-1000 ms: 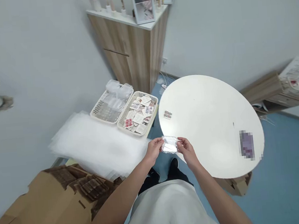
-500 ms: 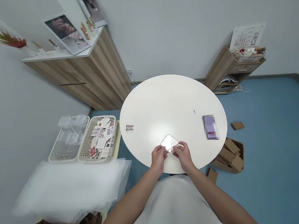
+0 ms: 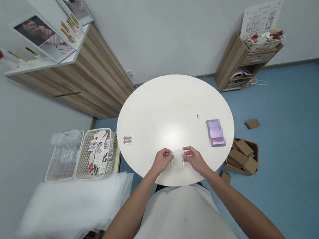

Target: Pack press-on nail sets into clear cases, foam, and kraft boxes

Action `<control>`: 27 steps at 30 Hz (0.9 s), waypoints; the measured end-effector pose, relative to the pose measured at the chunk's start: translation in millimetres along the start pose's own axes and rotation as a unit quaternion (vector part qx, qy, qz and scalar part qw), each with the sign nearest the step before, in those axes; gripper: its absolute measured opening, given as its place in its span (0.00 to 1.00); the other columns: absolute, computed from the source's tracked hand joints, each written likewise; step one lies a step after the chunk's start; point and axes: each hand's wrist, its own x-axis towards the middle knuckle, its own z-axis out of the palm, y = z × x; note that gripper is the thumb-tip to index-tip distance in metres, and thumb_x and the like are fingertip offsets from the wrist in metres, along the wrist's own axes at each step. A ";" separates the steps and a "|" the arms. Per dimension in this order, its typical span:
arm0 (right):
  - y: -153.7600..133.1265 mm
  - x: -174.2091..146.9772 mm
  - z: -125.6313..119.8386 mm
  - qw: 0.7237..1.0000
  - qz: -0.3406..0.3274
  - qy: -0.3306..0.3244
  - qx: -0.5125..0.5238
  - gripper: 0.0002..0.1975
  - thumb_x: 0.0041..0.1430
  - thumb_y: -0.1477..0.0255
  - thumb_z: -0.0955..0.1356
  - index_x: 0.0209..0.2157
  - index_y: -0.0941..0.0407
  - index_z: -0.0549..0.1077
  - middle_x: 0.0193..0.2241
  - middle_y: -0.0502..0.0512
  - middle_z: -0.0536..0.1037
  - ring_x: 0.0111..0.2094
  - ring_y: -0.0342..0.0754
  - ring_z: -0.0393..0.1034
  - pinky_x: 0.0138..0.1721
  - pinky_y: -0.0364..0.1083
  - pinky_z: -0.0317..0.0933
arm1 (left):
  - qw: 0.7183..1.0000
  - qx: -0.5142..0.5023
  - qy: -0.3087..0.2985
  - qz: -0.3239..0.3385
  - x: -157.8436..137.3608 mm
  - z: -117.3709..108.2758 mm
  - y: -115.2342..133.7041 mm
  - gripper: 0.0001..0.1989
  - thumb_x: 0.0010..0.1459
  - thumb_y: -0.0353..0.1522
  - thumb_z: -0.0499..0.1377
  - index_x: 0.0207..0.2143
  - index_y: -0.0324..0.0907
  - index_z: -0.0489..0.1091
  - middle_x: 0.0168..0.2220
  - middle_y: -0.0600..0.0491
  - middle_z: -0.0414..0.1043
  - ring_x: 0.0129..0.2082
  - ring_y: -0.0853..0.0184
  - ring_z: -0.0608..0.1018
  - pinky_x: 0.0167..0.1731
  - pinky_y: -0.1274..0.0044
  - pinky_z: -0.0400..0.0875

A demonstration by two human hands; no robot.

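Near the front edge of the white oval table (image 3: 169,99), a small clear plastic box (image 3: 178,161) is held between my two hands. My left hand (image 3: 162,160) pinches its left side, and my right hand (image 3: 194,158) grips the right side with thumb and fingers. Whether the box touches the tabletop I cannot tell. At the table's left lies a small card of coloured nail tips (image 3: 127,140). Toward the right edge sits a purple, pixel-blurred package (image 3: 215,133), and a tiny dark item (image 3: 197,117) lies left of it.
Left of the table stand a basket of clear boxes (image 3: 48,170) and a basket of printed cards (image 3: 82,163). Plastic sheets (image 3: 77,204) lie in front of them. A carton of brown boxes (image 3: 256,155) stands on the floor at right. Wooden cabinets (image 3: 99,65) rise behind.
The box has turned from lying broad side up to a more upright tilt, its edge toward the far side. Both hands stay on it. My view has shifted slightly.
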 end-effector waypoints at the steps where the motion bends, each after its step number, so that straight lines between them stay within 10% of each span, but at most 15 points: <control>1: -0.2 0.2 1.6 1.000 -0.006 0.005 -0.006 0.19 0.42 0.65 0.69 0.38 0.53 0.68 0.28 0.49 0.71 0.27 0.44 0.69 0.31 0.47 0.60 | 1.000 0.006 -0.011 0.000 -1.1 -2.2 -0.3 0.09 0.43 0.35 0.60 0.26 0.40 0.67 0.20 0.57 0.63 0.22 0.73 0.67 0.26 0.78 0.62; 15: -15.9 -14.9 50.9 0.988 -0.117 0.007 -0.101 0.14 0.43 0.64 0.69 0.34 0.54 0.73 0.34 0.53 0.74 0.35 0.46 0.67 0.39 0.48 0.60 | 0.989 -0.032 -0.145 0.016 -11.9 -49.1 -8.9 0.13 0.42 0.37 0.62 0.30 0.39 0.69 0.26 0.53 0.69 0.26 0.71 0.72 0.29 0.78 0.63; 20: 4.3 -32.6 62.5 0.996 -0.045 0.081 -0.009 0.32 0.42 0.63 0.70 0.51 0.46 0.60 0.51 0.56 0.63 0.44 0.48 0.65 0.42 0.50 0.60 | 0.985 -0.122 -0.115 -0.030 -21.1 -59.4 -17.2 0.14 0.41 0.38 0.63 0.30 0.40 0.67 0.27 0.53 0.69 0.27 0.72 0.72 0.30 0.79 0.63; 27: 9.8 -33.2 78.2 0.998 -0.025 0.038 0.047 0.37 0.39 0.66 0.72 0.52 0.47 0.56 0.39 0.55 0.73 0.39 0.47 0.69 0.40 0.49 0.60 | 0.978 -0.139 -0.142 -0.063 -25.3 -61.4 -21.2 0.15 0.40 0.39 0.63 0.28 0.40 0.66 0.24 0.56 0.66 0.24 0.74 0.70 0.26 0.81 0.61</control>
